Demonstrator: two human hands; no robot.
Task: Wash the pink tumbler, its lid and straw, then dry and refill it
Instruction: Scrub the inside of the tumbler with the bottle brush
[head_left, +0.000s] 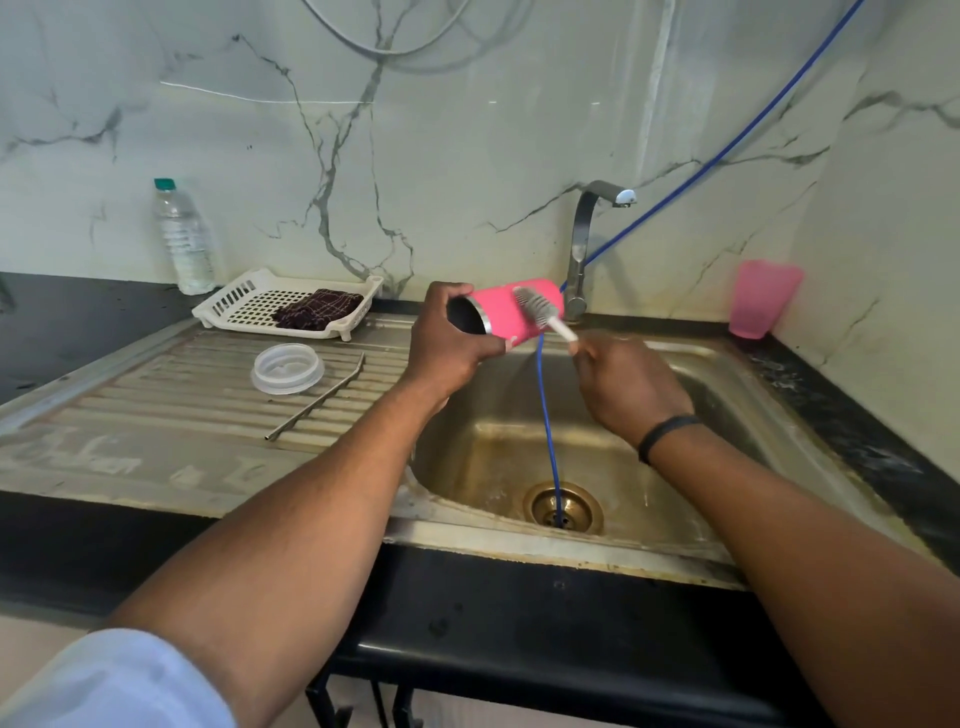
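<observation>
Pink tumbler (519, 312) lies on its side in the air over the left rim of the sink basin (701, 499), its dark open mouth turned left toward the person and its base pointing at the tap (587, 249). No brand, label or writing can be read on it, nor on anything else in view. The left hand (449, 343) wraps round the mouth end, fingers curled over the steel rim and thumb beneath. Just right of it, the right hand (628, 384) pinches the white handle of a bottle brush (540, 312), whose bristle head rests against the tumbler's outer wall near the base. A black band sits on the right wrist.

On the ribbed draining board (156, 415), left of the hands and well apart from them, lie the clear lid (287, 368) and, just beside it, the bent metal straw (317, 400). Behind them a white drying rack (234, 301) holds a dark checked cloth (318, 309). A water bottle (184, 239) with a green cap stands at the wall, its label unreadable. A blue hose (545, 410) runs down the wall, behind the tumbler, and into the drain. A translucent pink cup (761, 299) stands in the far right corner of the counter.
</observation>
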